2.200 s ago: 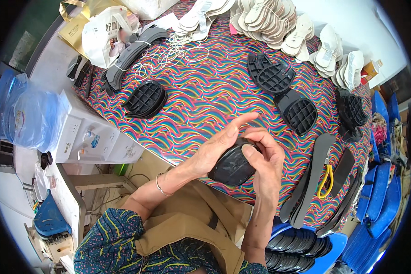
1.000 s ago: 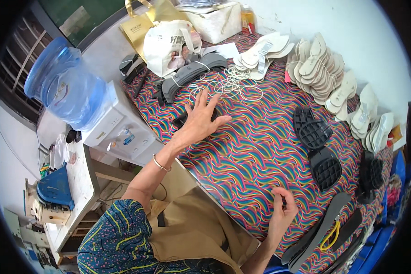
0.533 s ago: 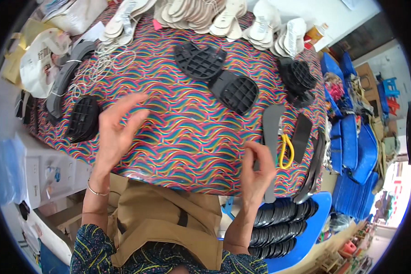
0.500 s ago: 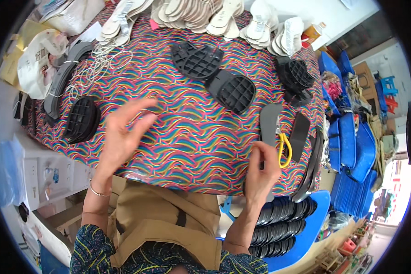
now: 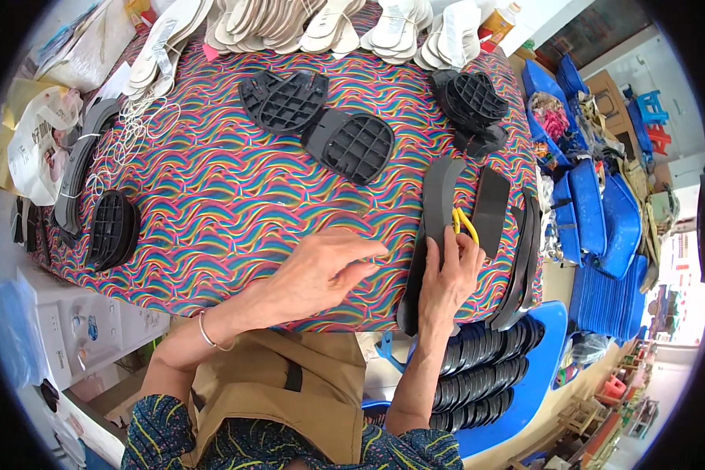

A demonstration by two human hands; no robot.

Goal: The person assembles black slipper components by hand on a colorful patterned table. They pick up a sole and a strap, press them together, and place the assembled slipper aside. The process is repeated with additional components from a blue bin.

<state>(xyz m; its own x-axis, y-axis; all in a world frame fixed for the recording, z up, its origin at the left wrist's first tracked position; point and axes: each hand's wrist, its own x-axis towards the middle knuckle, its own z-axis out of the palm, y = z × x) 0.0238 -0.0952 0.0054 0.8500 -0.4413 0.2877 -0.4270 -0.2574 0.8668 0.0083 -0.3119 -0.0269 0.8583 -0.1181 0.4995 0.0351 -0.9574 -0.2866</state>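
My right hand lies over a long curved black strip, its thumb and fingers apart and touching it. Beside its fingertips shows the yellow handle of a tool, mostly covered. Over the patterned tablecloth to the left, my left hand is open, thumb and forefinger apart with nothing between them. Farther off lie black shoe soles with a grid underside. A flat dark rectangular piece is to the right of the strip, with more black strips beyond it.
Tied stacks of pale insoles line the far edge. At the left are more black soles, tangled white string and a bundle of curved black strips. A blue tray holding rows of black pieces stands below the table's right side.
My left hand has moved right across the table, toward the strip. My right hand has shifted slightly, its fingers spreading from a pinch onto the strip. The whole view has turned somewhat.
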